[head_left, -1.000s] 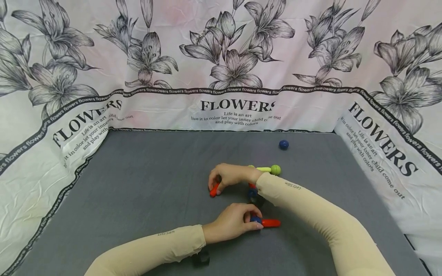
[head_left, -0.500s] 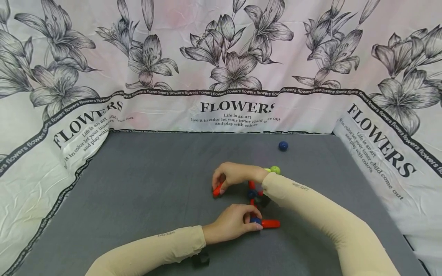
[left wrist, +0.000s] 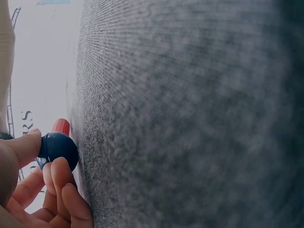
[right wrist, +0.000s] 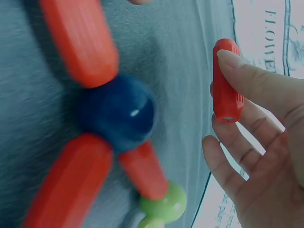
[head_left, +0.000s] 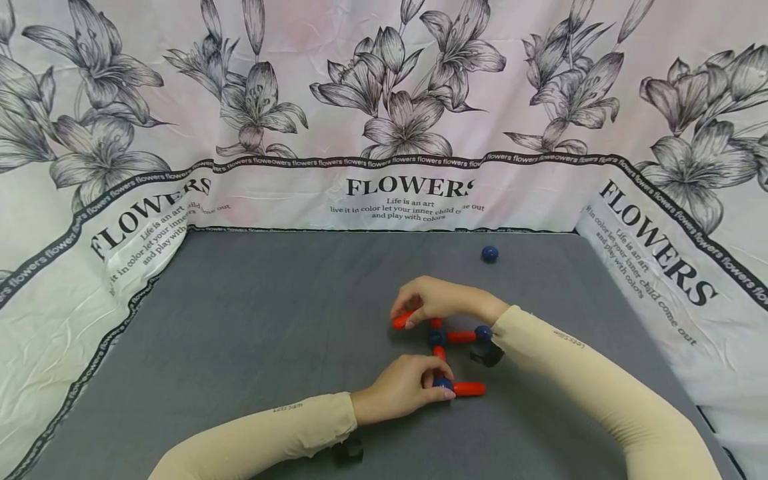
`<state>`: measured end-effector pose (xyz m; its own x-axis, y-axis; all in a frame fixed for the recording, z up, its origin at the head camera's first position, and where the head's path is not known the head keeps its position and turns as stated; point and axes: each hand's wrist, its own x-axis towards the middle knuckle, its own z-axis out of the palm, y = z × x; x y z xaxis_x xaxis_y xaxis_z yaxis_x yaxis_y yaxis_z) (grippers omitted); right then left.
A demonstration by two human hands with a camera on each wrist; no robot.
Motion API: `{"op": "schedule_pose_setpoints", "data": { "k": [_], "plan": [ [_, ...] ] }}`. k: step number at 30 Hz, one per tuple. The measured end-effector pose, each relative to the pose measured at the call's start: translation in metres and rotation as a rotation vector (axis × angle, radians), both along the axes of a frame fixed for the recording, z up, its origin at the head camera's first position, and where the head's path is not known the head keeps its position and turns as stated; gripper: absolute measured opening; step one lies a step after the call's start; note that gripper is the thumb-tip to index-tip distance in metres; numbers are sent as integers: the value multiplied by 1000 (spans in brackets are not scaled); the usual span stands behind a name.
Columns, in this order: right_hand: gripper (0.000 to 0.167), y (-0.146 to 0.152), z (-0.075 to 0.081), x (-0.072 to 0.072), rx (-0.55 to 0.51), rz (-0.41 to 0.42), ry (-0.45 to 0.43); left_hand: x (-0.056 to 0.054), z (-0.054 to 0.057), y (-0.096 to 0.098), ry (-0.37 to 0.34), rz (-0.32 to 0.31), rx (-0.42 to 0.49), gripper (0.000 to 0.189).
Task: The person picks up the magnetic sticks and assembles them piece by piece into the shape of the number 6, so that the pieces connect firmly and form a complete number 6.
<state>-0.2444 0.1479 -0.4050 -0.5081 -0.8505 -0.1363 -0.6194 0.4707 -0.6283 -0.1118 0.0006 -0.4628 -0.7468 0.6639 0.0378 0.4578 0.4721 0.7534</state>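
My left hand (head_left: 405,385) pinches a blue ball (left wrist: 59,149) low over the grey surface. From that ball one red rod (head_left: 469,389) points right and another (head_left: 439,353) runs up to a second blue ball (right wrist: 123,111). This middle ball also bears a red rod (head_left: 461,337) leading right to a blue ball (head_left: 483,333), and one going away to a green ball (right wrist: 164,204), which my right arm hides in the head view. Between thumb and fingers, my right hand (head_left: 441,299) holds a loose red rod (right wrist: 228,85), left of the joined pieces and above the surface.
A single blue ball (head_left: 490,254) lies at the back right of the grey table (head_left: 270,300). Flower-printed cloth (head_left: 408,193) stands along the back and both sides. Dark wrist devices hang below both cuffs.
My right hand has moved right with the red rod, towards the middle blue ball, turning the rod flatter. Its arm now covers the green pieces. My left hand stays on its ball.
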Motion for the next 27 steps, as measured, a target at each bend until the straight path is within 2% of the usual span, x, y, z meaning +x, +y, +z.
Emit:
{"op": "schedule_pose_setpoints", "data": {
  "k": [8, 13, 17, 22, 27],
  "plan": [
    [23, 45, -3, 17, -47, -101, 53, -1, 1, 1, 0, -3, -24, 26],
    [22, 72, -5, 32, -98, -218, 28, 0, 4, 2, -8, 7, -55, 25],
    [21, 91, -13, 43, -118, -273, 22, 0, 7, 2, -22, 15, -67, 23],
    [23, 110, -21, 57, -159, -360, 67, -2, 9, 2, -32, 4, -90, 24],
    [22, 123, -20, 69, -175, -470, 138, -6, 11, 2, -46, -17, -114, 24]
  ]
}}
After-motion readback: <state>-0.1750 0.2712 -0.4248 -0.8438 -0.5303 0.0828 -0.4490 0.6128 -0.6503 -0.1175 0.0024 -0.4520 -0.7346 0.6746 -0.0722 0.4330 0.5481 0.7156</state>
